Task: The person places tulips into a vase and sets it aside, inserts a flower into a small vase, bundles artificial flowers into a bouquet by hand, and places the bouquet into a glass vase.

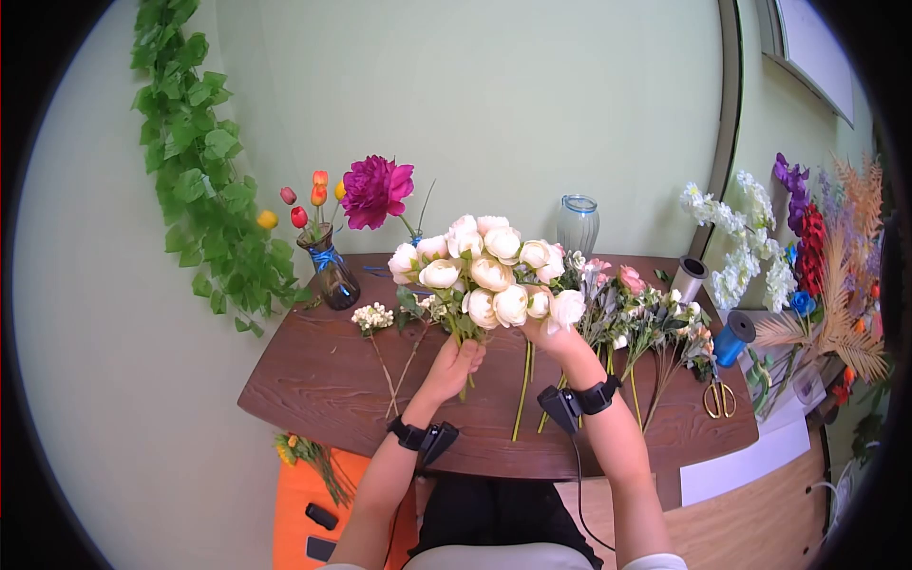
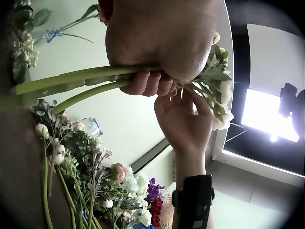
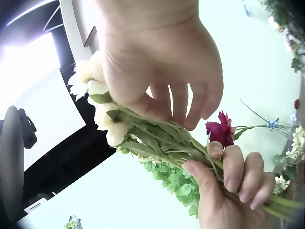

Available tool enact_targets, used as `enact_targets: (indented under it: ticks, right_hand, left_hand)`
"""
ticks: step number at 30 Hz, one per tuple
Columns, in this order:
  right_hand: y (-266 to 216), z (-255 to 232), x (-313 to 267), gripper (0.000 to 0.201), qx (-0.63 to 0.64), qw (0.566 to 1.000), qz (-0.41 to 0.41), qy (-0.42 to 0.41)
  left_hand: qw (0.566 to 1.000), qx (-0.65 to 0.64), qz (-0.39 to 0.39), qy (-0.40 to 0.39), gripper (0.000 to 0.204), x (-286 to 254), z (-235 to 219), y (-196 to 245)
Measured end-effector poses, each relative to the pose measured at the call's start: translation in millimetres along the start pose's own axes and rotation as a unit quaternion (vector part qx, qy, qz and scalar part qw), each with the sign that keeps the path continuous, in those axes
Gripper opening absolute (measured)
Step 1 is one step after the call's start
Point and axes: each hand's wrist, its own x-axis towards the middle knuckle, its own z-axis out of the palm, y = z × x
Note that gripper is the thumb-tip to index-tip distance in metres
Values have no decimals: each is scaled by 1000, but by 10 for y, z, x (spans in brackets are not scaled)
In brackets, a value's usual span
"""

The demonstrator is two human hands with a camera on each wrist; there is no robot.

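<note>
A bunch of cream-white artificial ranunculus-like flowers (image 1: 491,274) is held up over the table, its round blooms crowded at the top. My left hand (image 1: 454,369) grips the green stems (image 2: 90,75) below the blooms, with the fingers curled round them in the right wrist view. Just under the flower heads, my right hand (image 3: 164,67) lies along the leafy upper stems (image 3: 157,138). Its fingers are loosely extended, with gaps between them, and the fingertips are right at the leaves. In the head view the blooms partly hide the right fingers.
The brown table (image 1: 313,389) bears loose flower stems, gold-handled scissors (image 1: 719,399), ribbon spools (image 1: 733,338), a clear vase (image 1: 578,224) and a dark vase (image 1: 334,275) with tulips. A magenta flower (image 1: 377,193) stands at the back. An orange seat (image 1: 294,513) is at lower left.
</note>
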Motion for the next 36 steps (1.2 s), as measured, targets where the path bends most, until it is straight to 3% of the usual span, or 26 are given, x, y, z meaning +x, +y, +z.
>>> enact_targets:
  ticks: [2,5,6,9,12,14,16,17,19,20,22,25,29,31,35,36]
  right_hand:
    - [-129,78,-39,31,283,958,-43,-7]
    - [-205,222,-27,33,246,969,-9,-17]
    - [-167,267,-24,28,191,981,-31,1]
    - [-213,274,-28,26,193,981,-6,-10]
    - [-199,291,-40,26,153,988,-11,5]
    - [-184,298,-46,28,150,989,6,5]
    - [-183,306,-48,30,69,994,-69,44]
    - [-142,322,-38,30,69,994,-69,43]
    - [-49,363,-10,30,50,985,-147,75]
    - [-51,364,-28,30,51,985,-147,75]
    - [-93,354,-79,28,128,992,7,21]
    - [-107,363,-80,27,205,978,29,0]
    - [-144,312,-83,25,151,988,-37,11]
    - [-31,350,-51,22,103,984,-134,58]
    - [-97,294,-125,23,90,988,-119,26]
    - [-141,289,-144,24,159,986,-50,-2]
  left_hand:
    - [999,29,1,22,36,15,-5,20]
    - [998,56,6,30,34,29,46,41]
    - [998,56,6,30,34,31,57,26]
    - [998,48,14,34,36,26,69,3]
    - [994,98,8,51,43,6,68,36]
    - [985,164,46,31,46,12,40,52]
    - [984,168,51,25,47,14,31,94]
    - [983,172,58,19,48,14,30,106]
    - [983,169,71,23,48,17,33,103]
    - [982,166,85,27,48,20,36,100]
    - [981,164,97,43,47,37,35,64]
    - [976,181,100,63,47,34,28,77]
    - [971,222,81,28,47,18,29,223]
    - [970,234,68,7,47,17,4,269]
    - [965,250,69,-23,51,-7,-48,244]
    - [966,250,68,-23,51,-16,-35,239]
